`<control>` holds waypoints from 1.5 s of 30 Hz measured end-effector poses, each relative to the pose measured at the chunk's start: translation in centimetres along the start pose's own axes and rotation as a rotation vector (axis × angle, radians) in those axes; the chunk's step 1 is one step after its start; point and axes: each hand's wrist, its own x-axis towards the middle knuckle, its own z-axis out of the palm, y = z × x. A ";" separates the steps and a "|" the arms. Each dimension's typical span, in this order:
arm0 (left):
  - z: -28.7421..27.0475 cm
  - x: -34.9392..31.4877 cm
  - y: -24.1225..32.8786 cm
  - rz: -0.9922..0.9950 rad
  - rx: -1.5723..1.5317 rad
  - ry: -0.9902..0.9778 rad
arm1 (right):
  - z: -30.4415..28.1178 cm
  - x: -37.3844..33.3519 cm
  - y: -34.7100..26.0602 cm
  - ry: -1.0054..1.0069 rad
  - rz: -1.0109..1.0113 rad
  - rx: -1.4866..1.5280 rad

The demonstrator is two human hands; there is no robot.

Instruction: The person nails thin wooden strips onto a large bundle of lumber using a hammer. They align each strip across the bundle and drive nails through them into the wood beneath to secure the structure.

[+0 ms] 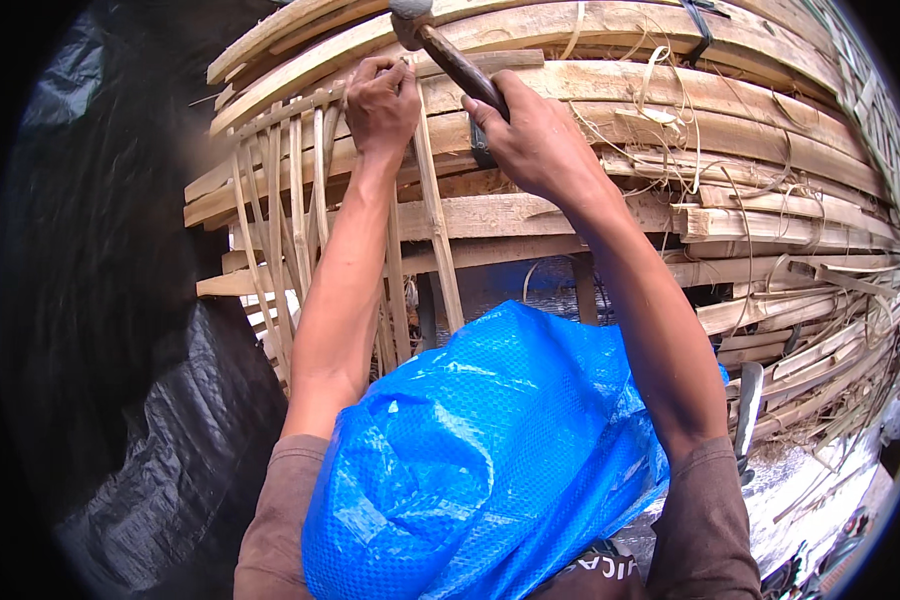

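Observation:
My right hand (535,135) is wrapped round the wooden handle of a hammer (457,68), whose grey metal head is raised at the top edge. To the left, my left hand (382,108) is closed, fingertips pinched together at the top of a lattice of thin wooden slats. Whatever sits between those fingertips is too small to make out. A narrow crosspiece (295,112) runs out from beside that hand. Several upright slats (436,215) hang down from it, partly hidden behind my left forearm.
Long split wooden strips (770,110) lie stacked across the back and right, with curled shavings (660,115) among them. A blue woven plastic sheet (480,440) covers my lap. Black plastic sheeting (120,300) hangs at the left. A blade-like metal tool (748,405) is by my right elbow.

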 end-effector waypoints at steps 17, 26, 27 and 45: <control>0.4 -0.3 0.1 -0.068 -0.039 0.002 | 1.0 0.5 -0.7 0.022 -0.059 -0.199; 0.7 -0.4 -0.4 -0.069 -0.025 0.017 | 1.0 -0.4 -2.5 0.057 -0.103 -0.096; 0.7 -0.4 -0.5 -0.068 -0.020 0.011 | 1.2 -0.2 -2.3 0.025 -0.052 -0.129; 0.2 -0.5 0.0 -0.222 -0.128 0.054 | 2.3 0.9 -1.0 0.013 -0.003 -0.173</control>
